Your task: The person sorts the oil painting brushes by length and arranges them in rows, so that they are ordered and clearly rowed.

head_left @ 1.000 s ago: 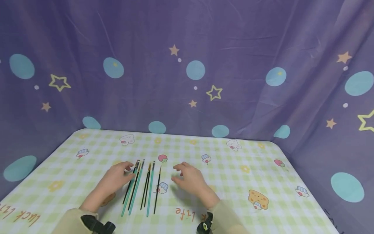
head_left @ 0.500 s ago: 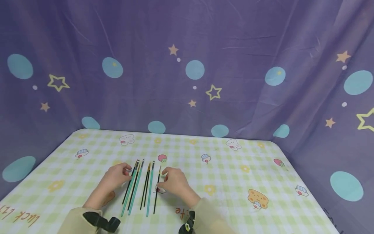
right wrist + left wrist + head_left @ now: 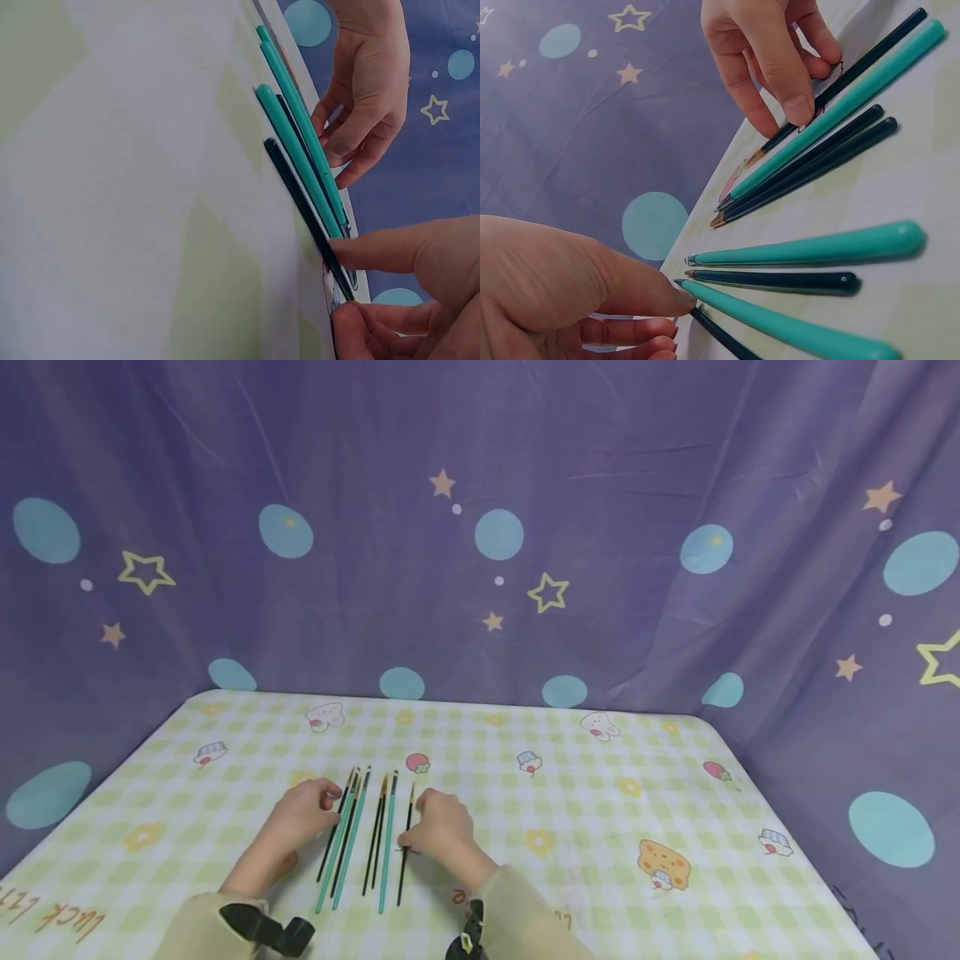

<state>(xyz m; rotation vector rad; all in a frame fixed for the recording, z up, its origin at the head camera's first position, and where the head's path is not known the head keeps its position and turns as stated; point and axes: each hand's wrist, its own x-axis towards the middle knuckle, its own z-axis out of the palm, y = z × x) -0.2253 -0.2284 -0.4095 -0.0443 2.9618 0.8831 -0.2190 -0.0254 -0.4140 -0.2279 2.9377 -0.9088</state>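
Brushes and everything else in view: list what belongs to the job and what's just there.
Likely in the job:
five dark brushes
three teal brushes
left hand
right hand, at the rightmost dark brush

Just there:
checked tablecloth
purple curtain

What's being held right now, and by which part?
The right hand seems to pinch the rightmost black brush toward its bristle end; whether the left hand holds anything can't be told.

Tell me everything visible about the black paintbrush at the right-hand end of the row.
The black paintbrush has a slim, smooth handle, painted by its look, narrowing to a brownish, pointed tip. It lies on the checked cloth, tip away from the person, apart from the turquoise brush to its left. The right hand is at its tip half, thumb seemingly touching the handle; whether it is pinched cannot be told.
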